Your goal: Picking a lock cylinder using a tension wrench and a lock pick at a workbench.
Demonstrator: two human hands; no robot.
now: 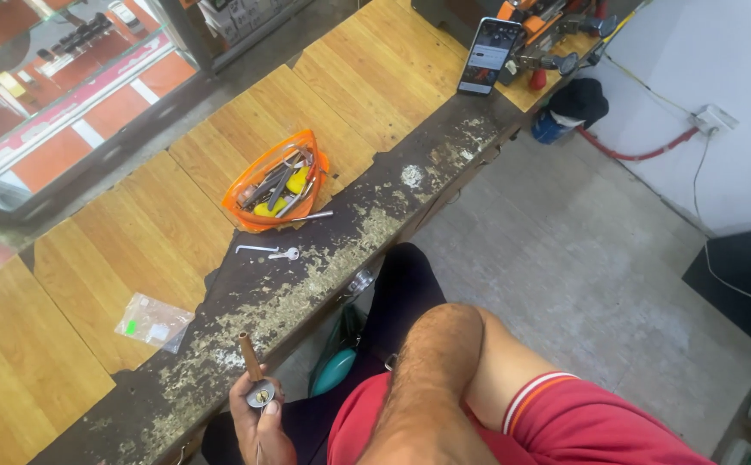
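My left hand (259, 422) closes around a small metal lock cylinder (256, 379) with a brass-coloured stem, held low by the worktop (324, 258) edge; my right hand is out of view. It looks rigid, slippery, best gripped by its round body. An orange basket (279, 182) of tools, a key (286, 254) and a phone (487, 56) lie well apart.

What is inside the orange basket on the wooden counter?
The orange basket holds a jumble of hand tools: dark metal handles, yellow-handled pieces and a metal shaft poking out over its rim. What lies at the bottom is hidden under that pile.
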